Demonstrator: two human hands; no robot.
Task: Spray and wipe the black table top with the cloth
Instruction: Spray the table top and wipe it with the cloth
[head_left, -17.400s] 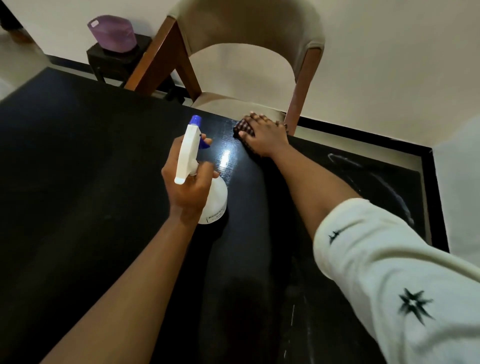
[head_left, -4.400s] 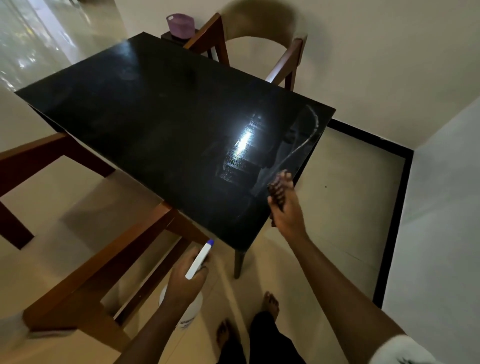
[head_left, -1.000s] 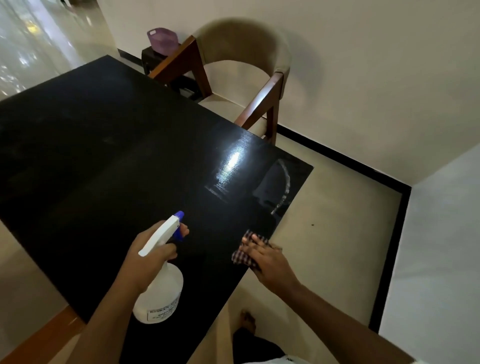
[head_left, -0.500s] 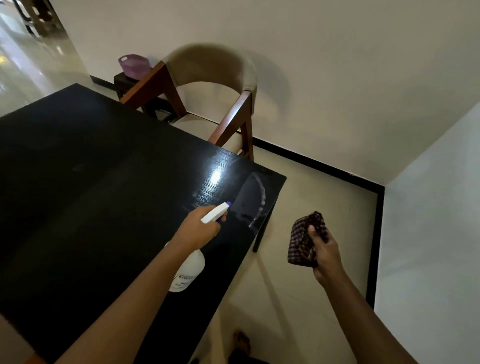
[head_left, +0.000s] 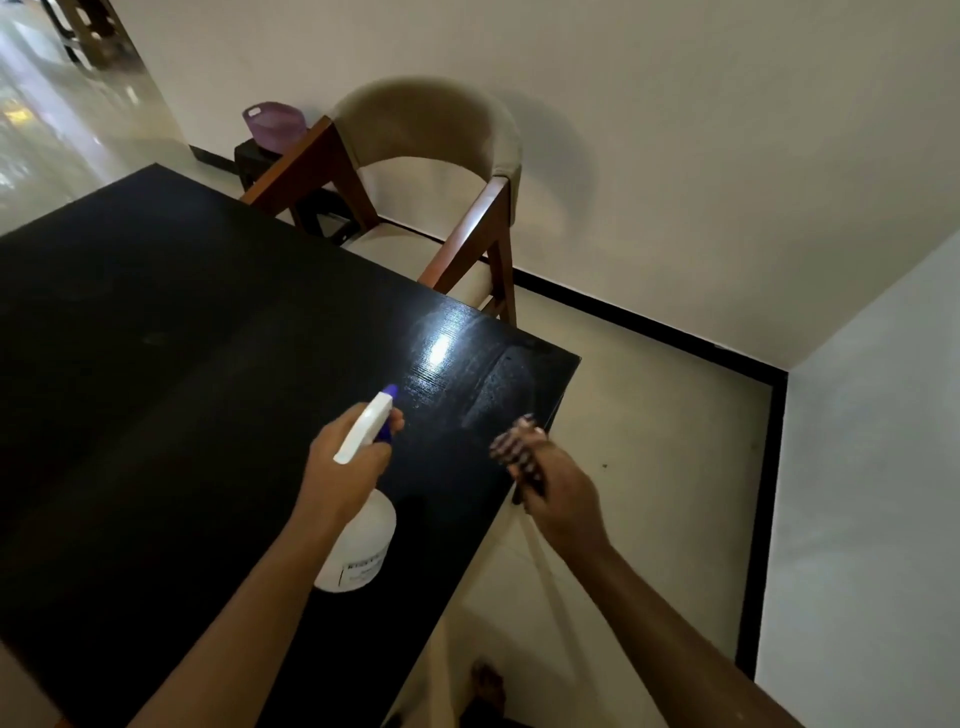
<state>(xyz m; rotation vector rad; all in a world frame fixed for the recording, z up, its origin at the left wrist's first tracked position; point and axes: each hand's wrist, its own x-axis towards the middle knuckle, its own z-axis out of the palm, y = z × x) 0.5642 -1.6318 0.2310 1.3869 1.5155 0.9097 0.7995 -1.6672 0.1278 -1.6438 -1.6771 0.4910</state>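
Observation:
The black table top (head_left: 171, 374) fills the left and middle of the view, with a shiny wet patch near its far right corner. My left hand (head_left: 345, 470) grips a white spray bottle (head_left: 361, 540) with a blue nozzle, held over the table and pointed toward that corner. My right hand (head_left: 556, 493) holds a dark checked cloth (head_left: 511, 449) at the table's right edge, just below the wet patch. The cloth is blurred by motion.
A wooden chair (head_left: 441, 208) with a beige seat and back stands at the table's far side. Behind it a purple container (head_left: 274, 126) sits on a small dark stand. Pale floor, black skirting and white walls lie to the right. A bare foot (head_left: 488, 686) shows below.
My right hand has brought the cloth from the air beside the table back onto the table's right edge. The left hand with the bottle stays over the table, pointing at the corner.

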